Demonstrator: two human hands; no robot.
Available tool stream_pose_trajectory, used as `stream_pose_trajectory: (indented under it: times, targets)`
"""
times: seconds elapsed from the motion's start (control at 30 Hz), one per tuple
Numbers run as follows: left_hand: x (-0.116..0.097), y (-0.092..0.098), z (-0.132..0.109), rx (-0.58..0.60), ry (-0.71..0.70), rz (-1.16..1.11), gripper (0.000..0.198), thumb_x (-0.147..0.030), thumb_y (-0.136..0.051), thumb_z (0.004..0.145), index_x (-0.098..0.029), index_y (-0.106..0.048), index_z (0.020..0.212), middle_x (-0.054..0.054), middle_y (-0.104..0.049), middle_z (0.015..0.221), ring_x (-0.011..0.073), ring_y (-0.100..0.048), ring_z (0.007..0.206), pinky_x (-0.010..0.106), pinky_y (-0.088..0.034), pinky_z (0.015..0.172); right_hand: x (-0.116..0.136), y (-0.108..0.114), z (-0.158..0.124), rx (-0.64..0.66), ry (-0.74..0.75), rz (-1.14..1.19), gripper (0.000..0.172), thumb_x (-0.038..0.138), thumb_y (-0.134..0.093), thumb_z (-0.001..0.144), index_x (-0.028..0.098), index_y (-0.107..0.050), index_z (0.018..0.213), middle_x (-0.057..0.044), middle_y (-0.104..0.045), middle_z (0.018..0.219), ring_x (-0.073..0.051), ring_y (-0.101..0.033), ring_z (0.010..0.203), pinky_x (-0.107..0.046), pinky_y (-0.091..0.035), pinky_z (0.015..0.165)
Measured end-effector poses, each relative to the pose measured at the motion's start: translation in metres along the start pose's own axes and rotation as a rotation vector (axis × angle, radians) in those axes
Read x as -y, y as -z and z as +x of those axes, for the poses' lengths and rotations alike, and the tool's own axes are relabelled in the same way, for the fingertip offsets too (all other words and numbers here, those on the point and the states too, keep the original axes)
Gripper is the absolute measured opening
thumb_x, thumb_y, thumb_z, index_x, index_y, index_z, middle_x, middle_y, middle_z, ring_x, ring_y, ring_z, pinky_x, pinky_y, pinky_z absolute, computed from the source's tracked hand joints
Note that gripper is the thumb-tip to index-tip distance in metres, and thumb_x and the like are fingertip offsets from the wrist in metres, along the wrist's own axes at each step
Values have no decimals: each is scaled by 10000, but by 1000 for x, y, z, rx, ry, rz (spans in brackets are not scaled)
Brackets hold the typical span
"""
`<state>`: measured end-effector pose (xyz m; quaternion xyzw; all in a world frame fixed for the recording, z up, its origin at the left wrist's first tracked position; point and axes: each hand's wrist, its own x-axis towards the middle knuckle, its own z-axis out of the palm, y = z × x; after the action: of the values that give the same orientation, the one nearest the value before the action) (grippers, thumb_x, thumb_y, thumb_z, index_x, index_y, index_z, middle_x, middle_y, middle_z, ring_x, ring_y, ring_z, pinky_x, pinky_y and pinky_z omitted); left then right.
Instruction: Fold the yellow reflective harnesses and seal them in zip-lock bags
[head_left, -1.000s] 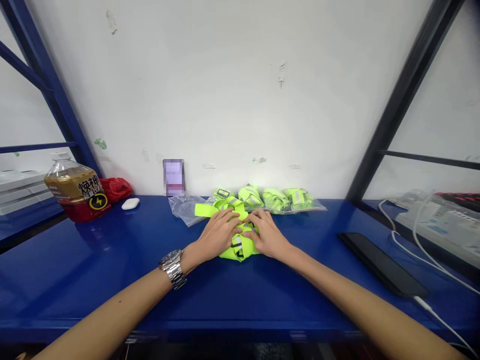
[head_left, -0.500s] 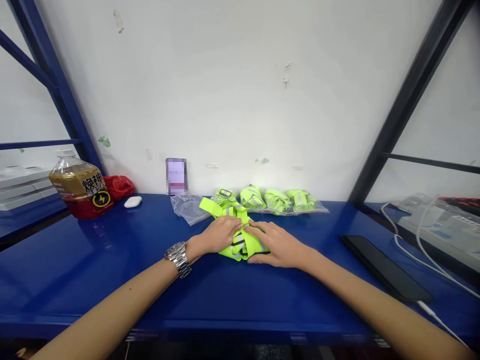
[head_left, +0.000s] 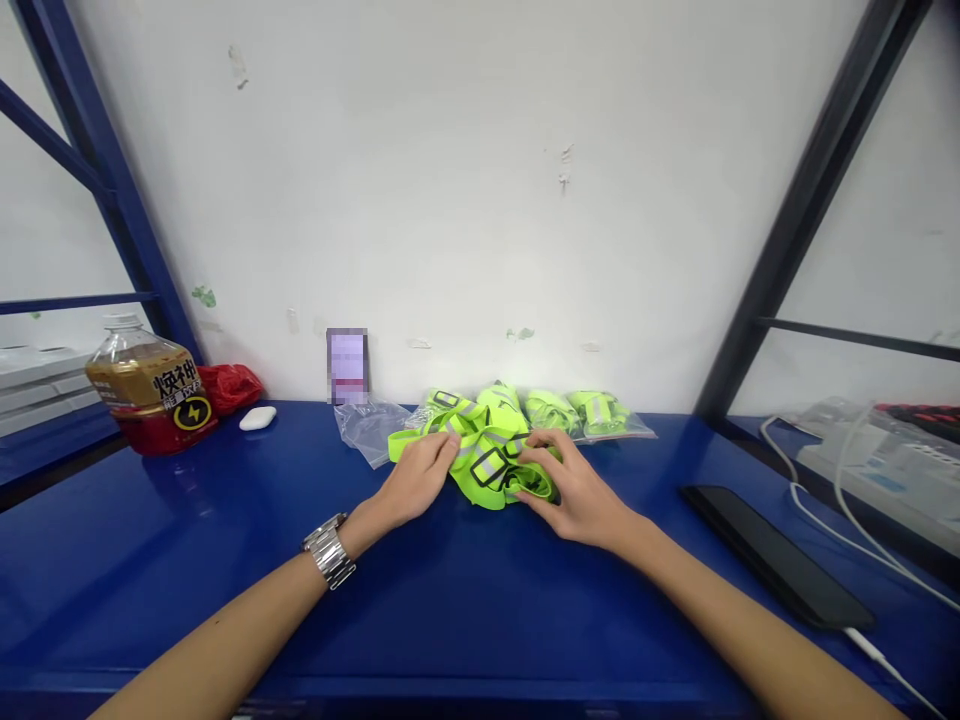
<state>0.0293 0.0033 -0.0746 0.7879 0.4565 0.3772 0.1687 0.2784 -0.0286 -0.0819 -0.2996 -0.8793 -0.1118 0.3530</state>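
A neon yellow reflective vest (head_left: 480,450), made of straps with grey bands and black-edged patches, lies loosely bunched on the blue table (head_left: 465,610). My left hand (head_left: 421,472) pinches its left side between thumb and fingers; a strap loop sticks out beyond that hand. On the right side, my right hand (head_left: 570,490) curls its fingers and thumb around a folded strap edge. Just behind the vest, several rolled bundles of the same yellow material (head_left: 600,412) sit in clear plastic bags along the wall. An opened-out clear bag (head_left: 367,430) rests left of them.
At the left stand a large drink bottle (head_left: 154,390), a red plastic bag (head_left: 231,386) and a small white case (head_left: 258,418). A phone (head_left: 347,367) leans on the wall. Another black phone (head_left: 776,555) with a white cable (head_left: 874,650) lies at the right, near power strips (head_left: 862,450).
The vest was a compact bundle pressed under both hands; now it is looser and spread wider. My left hand has shifted left, and my right hand has moved slightly right with its fingers curled.
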Motion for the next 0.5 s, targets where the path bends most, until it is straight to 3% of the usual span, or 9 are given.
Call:
stream_pose_trajectory:
  times: [0.07, 0.13, 0.23, 0.3, 0.37, 0.43, 0.5]
  targets:
    - [0, -2, 1, 47, -2, -81, 486, -534, -312, 949, -179, -626, 843, 50, -647, 855, 207, -569, 813, 342, -429, 771, -2, 0, -1, -89, 140, -88, 151, 84, -523, 842, 177, -557, 956, -131, -506, 1042, -258, -518, 1051, -434, -530, 841]
    - [-4, -1, 2, 106, 52, -258, 504, -563, -323, 938, -184, -651, 996, 68, -667, 991, 229, -586, 923, 353, -441, 823, 0, -1, -1, -202, 299, -173, 182, 13, -488, 816, 181, -558, 817, -107, -529, 955, -267, -509, 1069, -443, -532, 837]
    - [-13, 3, 0, 333, 33, -468, 503, -559, -447, 903, -226, -567, 1259, 66, -634, 1178, 244, -557, 1103, 347, -434, 911, 5, -4, 4, -254, 397, -252, 193, 12, -486, 807, 178, -576, 771, -116, -583, 970, -290, -482, 1163, -456, -522, 886]
    - [-18, 4, -4, 453, -54, -446, 586, -531, -530, 876, -237, -460, 1378, 68, -614, 1209, 240, -546, 1112, 336, -434, 914, 8, -5, 6, -161, 347, -298, 181, 46, -483, 814, 155, -620, 862, -145, -617, 1031, -301, -453, 1234, -485, -469, 980]
    - [-20, 3, -7, 479, -84, -363, 679, -529, -544, 870, -208, -364, 1440, 71, -647, 1064, 214, -584, 939, 311, -464, 784, 8, -6, 7, -23, 242, -320, 238, 149, -523, 818, 113, -634, 1025, -179, -626, 1111, -321, -407, 1296, -523, -369, 1075]
    - [-21, 0, -9, 441, -61, -306, 731, -541, -552, 860, -176, -327, 1452, 38, -634, 858, 170, -556, 731, 269, -434, 624, 2, -4, 6, 115, 117, -303, 444, 275, -579, 787, 101, -593, 1195, -193, -579, 1260, -346, -344, 1347, -555, -282, 1116]
    - [-24, -2, -10, 347, -65, -253, 646, -543, -566, 848, -172, -443, 1363, 9, -585, 777, 136, -499, 634, 247, -385, 557, -9, 1, 5, 250, -14, -249, 590, 315, -611, 738, 126, -547, 1293, -176, -488, 1397, -375, -289, 1378, -584, -269, 1105]
